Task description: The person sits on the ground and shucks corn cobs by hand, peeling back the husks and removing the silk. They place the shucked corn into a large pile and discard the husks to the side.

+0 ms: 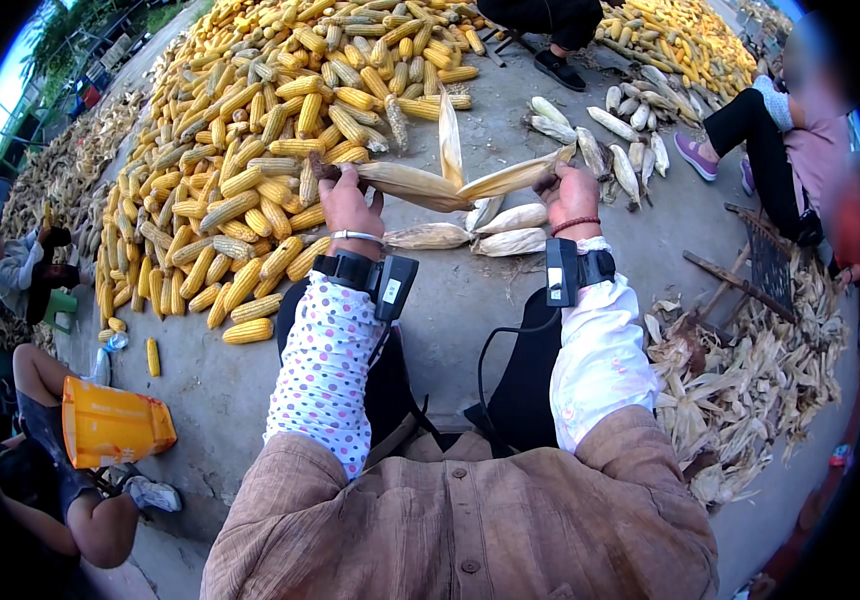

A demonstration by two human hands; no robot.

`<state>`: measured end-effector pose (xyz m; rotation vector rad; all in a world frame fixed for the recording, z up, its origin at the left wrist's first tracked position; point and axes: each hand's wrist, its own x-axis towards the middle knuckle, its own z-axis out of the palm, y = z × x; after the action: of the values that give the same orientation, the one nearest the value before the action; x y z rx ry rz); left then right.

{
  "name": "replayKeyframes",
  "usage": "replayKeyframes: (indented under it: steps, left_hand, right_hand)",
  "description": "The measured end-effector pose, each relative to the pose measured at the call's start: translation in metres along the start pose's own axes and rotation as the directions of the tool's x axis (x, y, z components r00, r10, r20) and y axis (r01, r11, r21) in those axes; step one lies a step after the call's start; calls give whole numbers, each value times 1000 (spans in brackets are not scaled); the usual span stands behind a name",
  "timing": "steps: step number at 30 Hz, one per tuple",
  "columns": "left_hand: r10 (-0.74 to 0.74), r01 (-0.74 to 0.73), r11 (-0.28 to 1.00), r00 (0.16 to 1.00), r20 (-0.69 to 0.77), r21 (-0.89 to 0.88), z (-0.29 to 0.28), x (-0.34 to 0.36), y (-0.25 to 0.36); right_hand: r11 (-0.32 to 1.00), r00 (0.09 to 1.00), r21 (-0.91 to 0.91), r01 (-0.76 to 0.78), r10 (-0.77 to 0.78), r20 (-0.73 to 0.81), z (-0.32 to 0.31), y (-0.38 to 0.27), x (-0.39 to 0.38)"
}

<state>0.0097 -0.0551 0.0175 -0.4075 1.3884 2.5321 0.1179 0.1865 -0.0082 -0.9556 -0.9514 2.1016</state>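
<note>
In front of me my left hand (352, 208) is closed around the dark end of an ear of corn in a pale dry husk (412, 186). My right hand (572, 197) grips the tip of a husk leaf (515, 178), which stretches rightward from the ear. Another loosened leaf (449, 140) stands up between the hands. Kernels on the held ear are not visible. On the concrete below lie several ears still in husks (510, 243). A large heap of bare yellow corn cobs (240, 182) spreads close by my left hand.
More husked-over ears (625, 165) lie beyond my right hand. Loose husks (750, 390) and a tipped wooden chair (745, 275) are at right. A person with purple shoes (695, 157) sits there. At left, another person's leg (100, 510) is beside an orange bucket (115, 423).
</note>
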Motion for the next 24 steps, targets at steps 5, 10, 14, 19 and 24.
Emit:
replayKeyframes:
  steps: [5,10,14,19,24]
  left_hand:
    - [27,-27,999,1000,-2,22,1,3,1]
    - [70,-68,991,997,-15,115,0,8,-8]
    - [70,-62,987,996,-49,149,7,0,-14]
    - [65,-66,986,998,7,154,11,-5,-27]
    - [60,-82,967,994,97,242,12,-11,-41]
  right_hand:
    - [994,995,-102,25,-15,97,5,2,-5]
    - [839,919,-381,388,-319,232,32,12,-39]
    - [326,553,-463,824,-640,533,41,22,-63]
    - [275,504,-425,863,-391,770,45,41,-85]
    - [167,414,-380,910,-443,796,50,58,-84]
